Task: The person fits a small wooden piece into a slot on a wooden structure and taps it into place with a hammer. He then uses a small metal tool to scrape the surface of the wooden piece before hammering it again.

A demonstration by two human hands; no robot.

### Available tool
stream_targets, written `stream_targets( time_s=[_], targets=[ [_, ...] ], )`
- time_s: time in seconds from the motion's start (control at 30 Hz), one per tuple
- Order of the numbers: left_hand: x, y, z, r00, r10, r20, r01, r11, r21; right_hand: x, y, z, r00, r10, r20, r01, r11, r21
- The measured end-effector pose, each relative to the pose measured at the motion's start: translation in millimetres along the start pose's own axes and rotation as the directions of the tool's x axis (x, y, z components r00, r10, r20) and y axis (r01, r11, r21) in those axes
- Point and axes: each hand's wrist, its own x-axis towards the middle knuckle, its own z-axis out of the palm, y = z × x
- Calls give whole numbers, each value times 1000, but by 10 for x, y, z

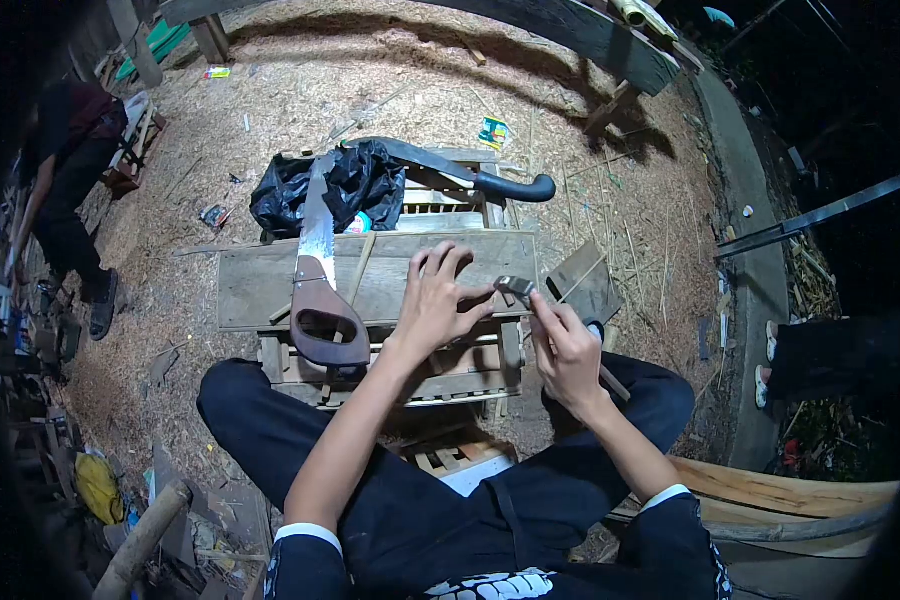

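My right hand is wrapped around the handle of a hammer, its metal head over the right part of a flat wooden board. Just left of the head is my left hand, thumb and forefinger tips close together in a pinch, the other fingers raised and curled. Whatever lies between those tips is too small to make out. The board rests on a slatted wooden crate. A handsaw with a brown handle lies across the board, left of my left hand, beside a thin wood strip.
Beyond the board lie a black plastic bag and a machete with a black handle. Wood shavings cover the ground. One person stands at the left; another person's leg shows at the right. Planks lie at lower right.
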Motion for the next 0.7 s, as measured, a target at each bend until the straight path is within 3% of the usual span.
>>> stream_targets(
  time_s=[0.07, 0.13, 0.2, 0.3, 0.33, 0.4, 0.47, 0.57, 0.7],
  targets=[
    [11, 19, -18, 1000, -7, 11, 8, 1000, -16, 2, -9, -9, 999, -1, -37, 1, 1000, 10],
    [8, 7, -14, 999, -13, 39, 12, 1000, 21, 40, -15, -41, 985, 60, 160, -57, 998, -24],
    [7, 13, 12, 1000, -7, 9, 7, 1000, 8, 64, 3, -48, 981, 66, 184, -60, 997, -37],
    [-10, 10, 31, 1000, -24, -11, 24, 1000, -18, 110, -22, -33, 996, -4, -91, 4, 1000, 2],
    [-1, 23, 24, 1000, -28, -2, 28, 999, -30, 68, -19, -29, 996, 2, -91, -2, 1000, 1],
    [17, 21, -2, 1000, -21, 10, 21, 1000, -17, 13, -2, -28, 976, 30, 216, 3, 989, -150],
    [25, 7, -8, 1000, -15, 19, 15, 1000, 0, 13, 12, -5, 971, 60, 231, -29, 990, -135],
    [9, 24, 9, 1000, -30, -7, 30, 999, -20, 30, -67, -24, 997, 65, 31, -66, 997, 30],
    [21, 24, -18, 1000, -7, 27, 6, 1000, 29, 56, -44, -60, 982, 59, 182, -45, 996, -81]
  ],
)
